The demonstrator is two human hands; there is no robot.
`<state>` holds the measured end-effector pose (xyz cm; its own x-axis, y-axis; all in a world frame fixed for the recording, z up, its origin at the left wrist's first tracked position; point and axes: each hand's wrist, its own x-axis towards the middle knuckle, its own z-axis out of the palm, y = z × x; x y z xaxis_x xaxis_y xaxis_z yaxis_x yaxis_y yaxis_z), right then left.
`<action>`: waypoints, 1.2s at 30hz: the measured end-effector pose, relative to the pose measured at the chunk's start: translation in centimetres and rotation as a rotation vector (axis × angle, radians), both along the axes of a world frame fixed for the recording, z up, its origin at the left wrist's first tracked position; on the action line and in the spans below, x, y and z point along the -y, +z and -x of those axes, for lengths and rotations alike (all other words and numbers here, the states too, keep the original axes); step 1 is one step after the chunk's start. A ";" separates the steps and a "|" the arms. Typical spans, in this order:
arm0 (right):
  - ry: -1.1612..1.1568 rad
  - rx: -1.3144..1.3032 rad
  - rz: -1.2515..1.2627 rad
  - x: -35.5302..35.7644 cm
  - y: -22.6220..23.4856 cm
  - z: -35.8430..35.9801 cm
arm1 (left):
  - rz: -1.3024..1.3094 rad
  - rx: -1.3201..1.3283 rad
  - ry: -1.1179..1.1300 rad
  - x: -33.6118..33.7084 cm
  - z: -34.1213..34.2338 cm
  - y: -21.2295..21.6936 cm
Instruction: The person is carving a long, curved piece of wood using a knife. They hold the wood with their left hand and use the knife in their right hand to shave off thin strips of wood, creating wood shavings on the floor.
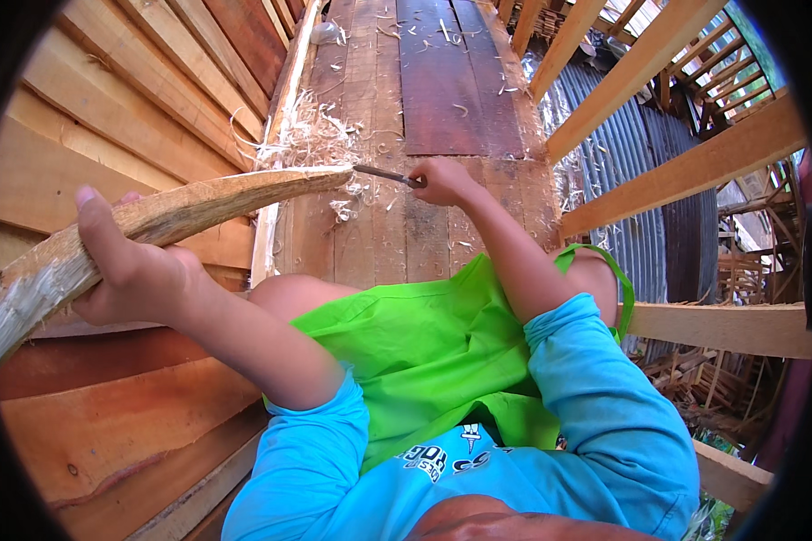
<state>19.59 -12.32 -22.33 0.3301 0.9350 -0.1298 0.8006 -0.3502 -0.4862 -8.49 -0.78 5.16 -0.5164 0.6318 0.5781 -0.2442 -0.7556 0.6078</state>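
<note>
A long, curved piece of pale wood (235, 198) slants from the lower left up to the middle of the view. Around its thick near part is my left hand (135, 261), closed, with the thumb over the top. My right hand (442, 182) is closed on the handle of a knife (381, 172). The knife's narrow dark blade points left, and its tip meets the far end of the wood. Fresh whitish cut surface shows along the upper edge of the wood there. The fingers of my right hand hide most of the handle.
Curly wood shavings (320, 144) lie heaped on the plank floor (361, 243), beyond the wood's far end. Plank walling (108, 99) rises at the left. On the right stand wooden railing slats (677, 171) with corrugated metal sheets (604, 117) below. A green apron (406, 334) covers my lap.
</note>
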 end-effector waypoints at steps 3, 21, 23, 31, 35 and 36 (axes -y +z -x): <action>0.210 -0.053 0.028 0.1 -0.1 -1.5 | -0.044 -0.004 0.023 -0.2 0.1 0.0; 0.094 0.003 -0.088 -2.6 -0.2 -3.0 | 0.015 -0.054 0.045 -0.4 1.8 0.4; 0.108 -0.055 0.009 -2.1 0.9 -3.8 | 0.024 -0.051 0.055 -0.3 1.7 0.4; -0.164 0.168 -0.154 -0.9 -1.0 -6.4 | 0.012 -0.071 0.021 -0.1 1.4 0.3; 0.021 -0.154 -0.056 -1.2 0.0 -5.7 | 0.004 -0.090 0.041 -0.3 2.0 0.2; 0.086 -0.197 -0.035 -1.2 0.0 -5.2 | 0.005 -0.075 0.046 -0.3 2.0 0.3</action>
